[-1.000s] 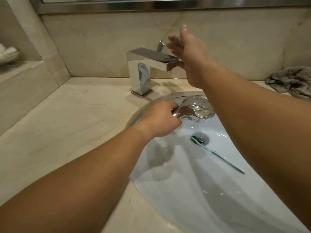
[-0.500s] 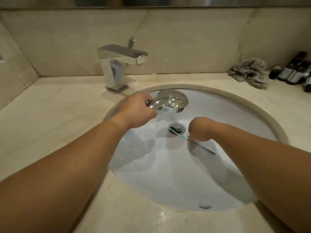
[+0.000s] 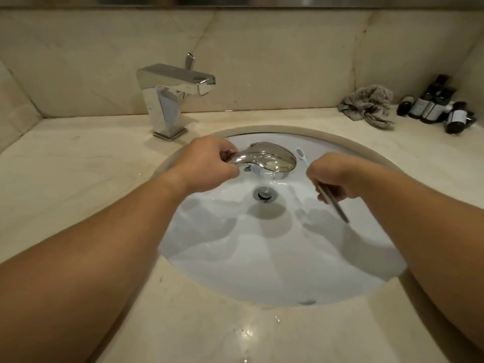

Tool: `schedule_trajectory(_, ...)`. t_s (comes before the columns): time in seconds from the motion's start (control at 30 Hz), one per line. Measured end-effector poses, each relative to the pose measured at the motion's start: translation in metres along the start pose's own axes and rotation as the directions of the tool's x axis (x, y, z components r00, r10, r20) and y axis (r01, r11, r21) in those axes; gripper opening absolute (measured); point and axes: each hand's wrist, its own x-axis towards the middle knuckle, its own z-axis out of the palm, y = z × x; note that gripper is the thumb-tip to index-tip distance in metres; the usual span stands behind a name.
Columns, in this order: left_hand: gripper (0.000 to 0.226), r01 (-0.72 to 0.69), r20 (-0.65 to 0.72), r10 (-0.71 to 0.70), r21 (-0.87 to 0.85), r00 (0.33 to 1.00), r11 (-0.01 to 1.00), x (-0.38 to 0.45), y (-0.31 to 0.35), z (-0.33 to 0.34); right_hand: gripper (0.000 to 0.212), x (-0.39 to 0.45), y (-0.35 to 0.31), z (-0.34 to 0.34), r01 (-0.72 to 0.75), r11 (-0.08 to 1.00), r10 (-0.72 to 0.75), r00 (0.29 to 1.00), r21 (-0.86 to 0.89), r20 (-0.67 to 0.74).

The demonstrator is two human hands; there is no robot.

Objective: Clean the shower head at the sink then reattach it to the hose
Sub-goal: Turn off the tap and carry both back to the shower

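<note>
Nearest, a wet patch is seen on the counter in front of the sink. Over the basin, a toothbrush is pinched in the curled fingers of the right hand; its handle end slants down toward the viewer, and its bristle end shows past the knuckles, just beside the shower head. The shower head is held above the back of the basin, beyond the drain, by the left hand, whose fingers are wrapped round the handle.

The long axis is laid roughly left to right, with the handle to the left and the round head to the right; the spray face appears turned downward, though this is partly hidden. As polished, wet metal, it is judged stiff, fairly weighty and slippery, so the narrow handle is best gripped, near its curve.

Farther back, a tap stands behind the sink, and a crumpled cloth and small dark bottles lie at the far right.
</note>
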Motion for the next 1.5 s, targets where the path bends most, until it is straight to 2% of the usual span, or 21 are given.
schedule_trajectory(0.17,0.041,-0.145,0.076,0.134,0.174,0.988,0.974,-0.011,0.012,-0.005,0.008,-0.027,0.009,-0.016,0.028,0.970,-0.020,0.999,0.242,-0.035)
schedule_trajectory(0.3,0.039,-0.299,0.107,0.279,0.356,0.954,0.886,-0.017,0.025,-0.007,0.035,-0.033,0.009,-0.004,0.138,0.964,-0.139,0.990,0.225,-0.014)
schedule_trajectory(0.43,0.046,-0.350,0.091,0.349,0.457,0.933,0.817,-0.017,0.037,-0.005,0.039,-0.032,0.009,0.003,0.230,0.959,-0.220,0.973,0.165,-0.073)
schedule_trajectory(0.6,0.045,-0.350,0.043,0.376,0.473,0.926,0.809,-0.016,0.042,-0.004,0.036,-0.035,0.014,-0.002,0.265,0.952,-0.261,0.964,0.153,-0.042)
schedule_trajectory(0.83,0.040,-0.363,0.008,0.394,0.407,0.919,0.838,-0.011,0.028,0.001,0.034,-0.030,0.008,-0.001,0.344,0.928,-0.328,0.936,0.143,-0.127)
schedule_trajectory(0.97,0.033,-0.377,-0.020,0.408,0.339,0.913,0.862,-0.008,0.022,0.002,0.035,-0.036,0.003,-0.001,0.426,0.898,-0.397,0.891,0.105,-0.221)
schedule_trajectory(1.03,0.043,-0.426,-0.065,0.468,0.318,0.881,0.847,-0.008,0.022,0.002,0.034,-0.038,-0.001,-0.003,0.476,0.876,-0.428,0.839,0.073,-0.335)
schedule_trajectory(1.07,0.046,-0.458,-0.113,0.513,0.318,0.851,0.830,-0.008,0.024,0.001,0.034,-0.039,-0.004,-0.006,0.523,0.851,-0.455,0.778,0.045,-0.434)
schedule_trajectory(1.13,0.045,-0.504,-0.245,0.593,0.341,0.768,0.794,-0.009,0.031,-0.001,0.036,-0.044,-0.012,-0.016,0.649,0.760,-0.516,0.574,-0.031,-0.636)
schedule_trajectory(1.17,0.045,-0.513,-0.296,0.614,0.354,0.732,0.782,-0.009,0.034,0.000,0.037,-0.047,-0.014,-0.019,0.691,0.722,-0.520,0.513,-0.031,-0.683)
schedule_trajectory(1.2,0.044,-0.526,-0.296,0.628,0.357,0.720,0.771,-0.009,0.035,0.001,0.038,-0.047,-0.014,-0.019,0.691,0.723,-0.510,0.518,-0.016,-0.686)
schedule_trajectory(1.23,0.042,-0.527,-0.244,0.623,0.361,0.743,0.769,-0.009,0.035,0.003,0.038,-0.044,-0.010,-0.016,0.642,0.767,-0.486,0.581,0.000,-0.653)
schedule_trajectory(1.3,0.041,-0.478,-0.065,0.528,0.343,0.847,0.809,-0.009,0.029,0.012,0.036,-0.037,0.001,-0.002,0.420,0.905,-0.345,0.821,0.073,-0.455)
schedule_trajectory(1.33,0.043,-0.459,-0.023,0.497,0.347,0.868,0.818,-0.011,0.026,0.014,0.036,-0.035,0.003,0.001,0.365,0.926,-0.300,0.865,0.094,-0.403)
schedule_trajectory(1.37,0.045,-0.462,-0.053,0.512,0.359,0.857,0.811,-0.010,0.026,0.012,0.037,-0.035,0.001,0.000,0.380,0.920,-0.307,0.850,0.095,-0.427)
schedule_trajectory(1.4,0.047,-0.477,-0.129,0.547,0.353,0.827,0.805,-0.009,0.026,0.009,0.038,-0.038,-0.005,-0.006,0.457,0.886,-0.354,0.779,0.082,-0.518)
schedule_trajectory(1.43,0.047,-0.492,-0.217,0.582,0.354,0.784,0.795,-0.010,0.030,0.004,0.039,-0.044,-0.013,-0.014,0.564,0.824,-0.409,0.665,0.062,-0.625)
schedule_trajectory(1.47,0.047,-0.498,-0.277,0.596,0.352,0.754,0.793,-0.010,0.034,0.002,0.040,-0.046,-0.019,-0.020,0.637,0.769,-0.437,0.581,0.049,-0.687)
schedule_trajectory(1.5,0.046,-0.508,-0.289,0.609,0.356,0.738,0.784,-0.010,0.034,0.002,0.040,-0.046,-0.019,-0.021,0.662,0.748,-0.451,0.552,0.040,-0.701)
